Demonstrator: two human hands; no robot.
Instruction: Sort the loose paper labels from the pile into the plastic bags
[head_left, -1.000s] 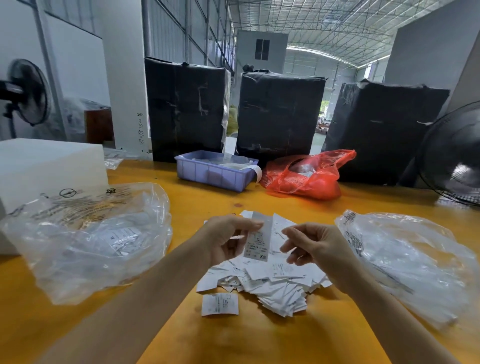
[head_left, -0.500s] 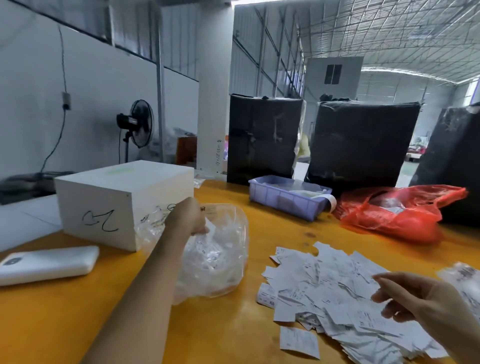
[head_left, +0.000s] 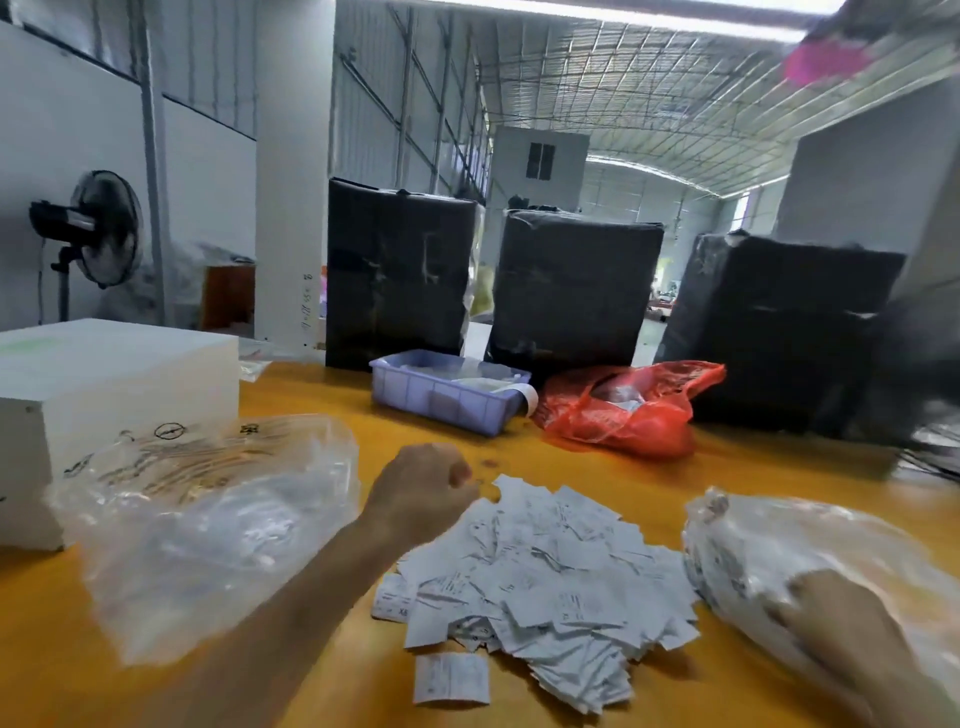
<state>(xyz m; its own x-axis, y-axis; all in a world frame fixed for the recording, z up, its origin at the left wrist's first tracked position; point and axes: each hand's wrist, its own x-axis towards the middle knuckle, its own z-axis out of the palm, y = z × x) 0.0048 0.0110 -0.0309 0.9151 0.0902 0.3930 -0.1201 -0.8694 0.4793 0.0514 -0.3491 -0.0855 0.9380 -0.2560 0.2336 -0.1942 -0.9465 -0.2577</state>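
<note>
At the far left a white box (head_left: 104, 395) stands on the yellow surface (head_left: 597, 462), and the left clear plastic bag (head_left: 208, 525) lies slumped against it, its mouth hard to make out; if the film has folded over the opening, a label dropped there could slide off the outside and land on the surface unsorted. Next along, the left hand (head_left: 421, 493) hangs over the near-left edge of the pile of paper labels (head_left: 545, 571) with its fingers curled in toward the palm; whether they pinch a label I cannot tell, since the knuckles hide the tips. A closed hand dragged across the heap would likely sweep several labels at once, so two kinds might go into one bag. The pile itself sits loose in the middle of the surface, between the two bags, with one stray label (head_left: 451, 679) lying apart near the front edge, where a passing forearm could knock it off. A fan (head_left: 98, 228) stands behind the surface at the left; if it is running, light paper may scatter. To the right, the right hand (head_left: 826, 618) rests on or reaches into the right clear plastic bag (head_left: 810, 551), blurred by the film, so the state of its fingers is unclear; pressing down there could pinch the mouth closed.
</note>
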